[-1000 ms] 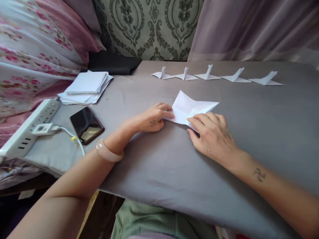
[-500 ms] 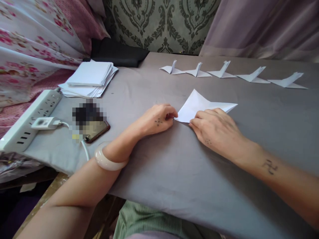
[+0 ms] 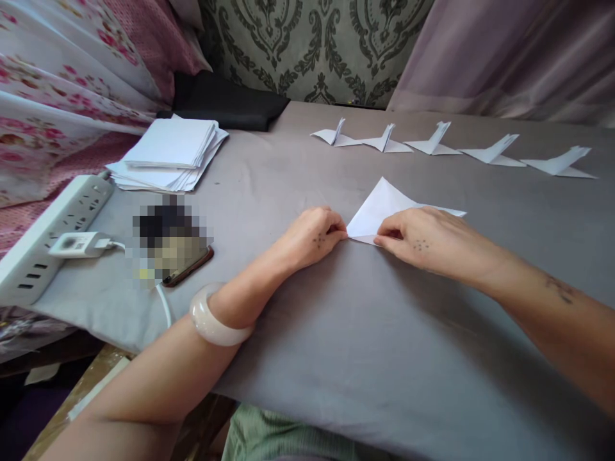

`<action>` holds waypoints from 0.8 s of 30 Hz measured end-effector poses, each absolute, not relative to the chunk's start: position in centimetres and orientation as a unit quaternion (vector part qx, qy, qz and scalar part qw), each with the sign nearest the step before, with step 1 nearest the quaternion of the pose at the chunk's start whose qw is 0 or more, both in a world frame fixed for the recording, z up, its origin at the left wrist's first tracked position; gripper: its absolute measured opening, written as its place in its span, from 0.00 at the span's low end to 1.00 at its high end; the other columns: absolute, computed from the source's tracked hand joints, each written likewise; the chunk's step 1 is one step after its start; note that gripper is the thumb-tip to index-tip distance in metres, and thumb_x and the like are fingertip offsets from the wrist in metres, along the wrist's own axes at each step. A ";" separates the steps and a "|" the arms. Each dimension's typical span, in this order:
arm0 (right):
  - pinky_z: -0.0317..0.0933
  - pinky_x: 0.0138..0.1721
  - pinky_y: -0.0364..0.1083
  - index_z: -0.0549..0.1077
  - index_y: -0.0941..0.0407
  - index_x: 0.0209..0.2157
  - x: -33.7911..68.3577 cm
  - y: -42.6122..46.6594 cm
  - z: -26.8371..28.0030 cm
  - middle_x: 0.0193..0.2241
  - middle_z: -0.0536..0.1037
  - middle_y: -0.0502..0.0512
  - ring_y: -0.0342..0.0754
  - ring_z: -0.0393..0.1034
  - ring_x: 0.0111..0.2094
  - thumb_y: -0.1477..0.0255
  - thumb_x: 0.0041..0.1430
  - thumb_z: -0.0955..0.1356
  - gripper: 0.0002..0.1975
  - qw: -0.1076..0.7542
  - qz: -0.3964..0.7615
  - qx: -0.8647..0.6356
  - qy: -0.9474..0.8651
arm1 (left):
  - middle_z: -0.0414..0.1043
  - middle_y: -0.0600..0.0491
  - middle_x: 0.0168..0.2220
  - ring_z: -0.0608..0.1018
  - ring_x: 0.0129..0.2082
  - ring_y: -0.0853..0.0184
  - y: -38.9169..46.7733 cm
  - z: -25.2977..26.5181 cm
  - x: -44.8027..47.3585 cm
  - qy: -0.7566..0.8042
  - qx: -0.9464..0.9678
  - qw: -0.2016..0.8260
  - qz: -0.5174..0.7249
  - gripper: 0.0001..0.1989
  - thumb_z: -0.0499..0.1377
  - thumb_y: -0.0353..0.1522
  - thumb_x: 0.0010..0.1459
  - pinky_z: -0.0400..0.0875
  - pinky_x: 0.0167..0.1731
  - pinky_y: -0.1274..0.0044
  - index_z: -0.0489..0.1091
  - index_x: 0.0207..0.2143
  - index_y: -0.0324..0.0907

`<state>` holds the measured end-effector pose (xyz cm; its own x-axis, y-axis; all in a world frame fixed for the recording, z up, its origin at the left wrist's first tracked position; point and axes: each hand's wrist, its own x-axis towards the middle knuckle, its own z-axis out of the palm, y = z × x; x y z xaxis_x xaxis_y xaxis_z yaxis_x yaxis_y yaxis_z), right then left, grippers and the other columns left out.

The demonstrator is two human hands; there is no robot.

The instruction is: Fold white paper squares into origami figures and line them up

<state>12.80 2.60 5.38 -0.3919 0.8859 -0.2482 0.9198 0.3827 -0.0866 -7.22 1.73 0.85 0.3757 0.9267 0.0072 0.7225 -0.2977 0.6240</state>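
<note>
A folded sheet of white paper (image 3: 379,207) lies on the grey cloth in front of me, one corner pointing away and a narrow point reaching right. My left hand (image 3: 321,235) is closed at its left corner, thumb and fingers pinching the tip. Over the right part of the paper lies my right hand (image 3: 417,238), thumb and index finger pinched on its near edge. That hand hides some of the folds. Behind the paper stands a row of several folded white paper figures (image 3: 437,142), each with flat wings and a raised middle part.
At the back left sits a stack of white paper sheets (image 3: 168,144) beside a folded black cloth (image 3: 225,102). A white power strip (image 3: 72,218) with a plugged-in charger (image 3: 79,244) lies at the left, near a partly blurred phone (image 3: 189,266). Grey cloth (image 3: 307,346) covers the table.
My right hand has turned, and its thumb and index finger now pinch the near edge, where a narrow strip shows. My left hand stays at the left corner. The view has shifted slightly.
</note>
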 end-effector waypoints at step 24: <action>0.52 0.25 0.46 0.76 0.52 0.25 12.2 6.2 5.8 0.20 0.73 0.51 0.46 0.65 0.22 0.65 0.50 0.68 0.07 0.191 -0.224 0.569 0.768 | 0.71 0.51 0.31 0.71 0.31 0.67 2.1 0.8 -6.1 0.542 0.783 0.253 0.167 0.04 0.54 0.26 0.53 0.66 0.31 0.75 0.67 0.31 0.40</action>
